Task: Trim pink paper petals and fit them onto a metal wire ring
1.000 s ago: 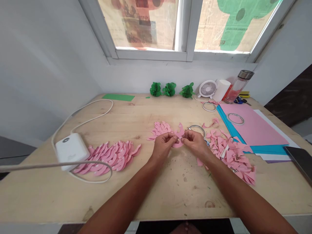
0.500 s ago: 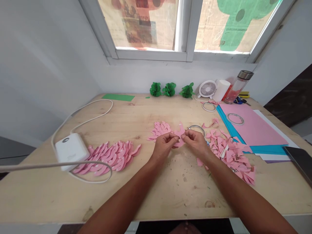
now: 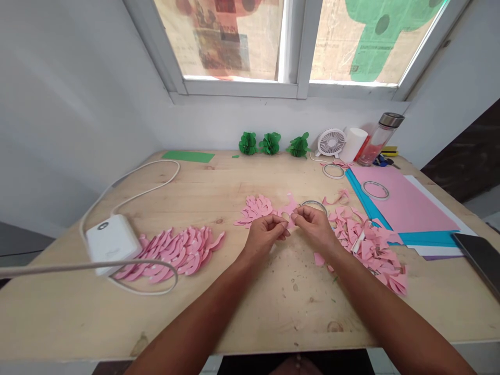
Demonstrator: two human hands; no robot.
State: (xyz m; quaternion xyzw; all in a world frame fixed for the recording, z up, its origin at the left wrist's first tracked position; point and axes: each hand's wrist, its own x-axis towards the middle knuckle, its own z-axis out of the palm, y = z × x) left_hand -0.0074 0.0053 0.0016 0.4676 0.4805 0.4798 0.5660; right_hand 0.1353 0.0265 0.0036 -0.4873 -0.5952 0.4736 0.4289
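Note:
A curved pink paper cutout (image 3: 290, 203) shows just behind my fingertips near the middle of the table. My right hand (image 3: 313, 225) pinches at its near right edge. The fingers of my left hand (image 3: 269, 232) are pressed together just left of it; what they hold, if anything, is too small to make out. Left of the cutout lies a small cluster of pink paper pieces (image 3: 255, 209). A roll of tape (image 3: 314, 203) sits behind my right hand, partly covered by it.
Overlapping pink cutouts (image 3: 187, 251) lie at left beside a white power bank (image 3: 113, 240) with a looping cable. Pink scraps (image 3: 369, 250) are heaped at right, near coloured sheets (image 3: 414, 208) and a phone (image 3: 478, 258). Green paper puffs (image 3: 269, 143), a fan (image 3: 331, 142) and a bottle (image 3: 378, 140) stand behind.
My fingertips have drawn slightly apart, the left ones coming off the pink cutout and a little lower. The cutout has shifted slightly away from me.

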